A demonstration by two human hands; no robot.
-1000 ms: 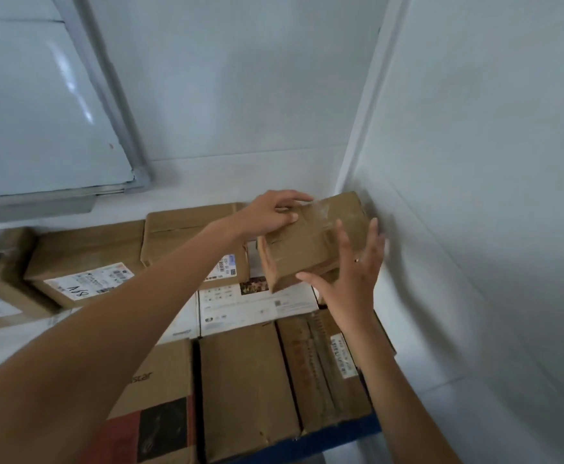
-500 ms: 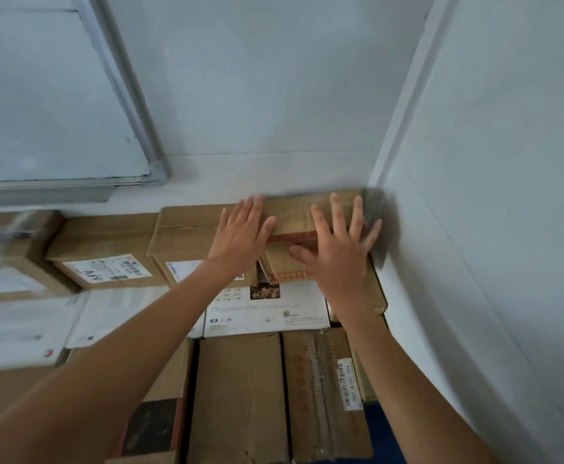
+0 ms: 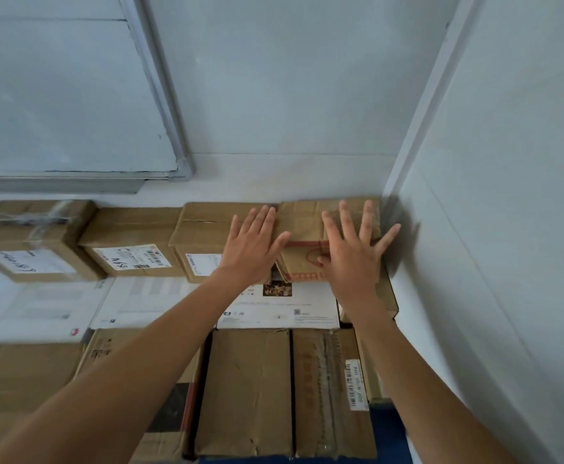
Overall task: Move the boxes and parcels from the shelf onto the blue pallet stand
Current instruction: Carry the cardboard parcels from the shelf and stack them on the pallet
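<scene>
Cardboard boxes (image 3: 247, 390) already cover the blue pallet stand (image 3: 386, 430); our left hand (image 3: 252, 249) and right hand (image 3: 352, 259) lie flat and open on the corner box (image 3: 307, 229), gripping nothing.

Soft daylight, blurred left edge, wide-angle bowing.

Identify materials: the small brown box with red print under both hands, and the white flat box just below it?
Small brown box with red print: looks like plain matte cardboard, creased, with glossy clear tape across its top. White flat box: seemingly smooth printed paperboard, bearing a small photo and fine text; the finish is hard to judge.
</scene>
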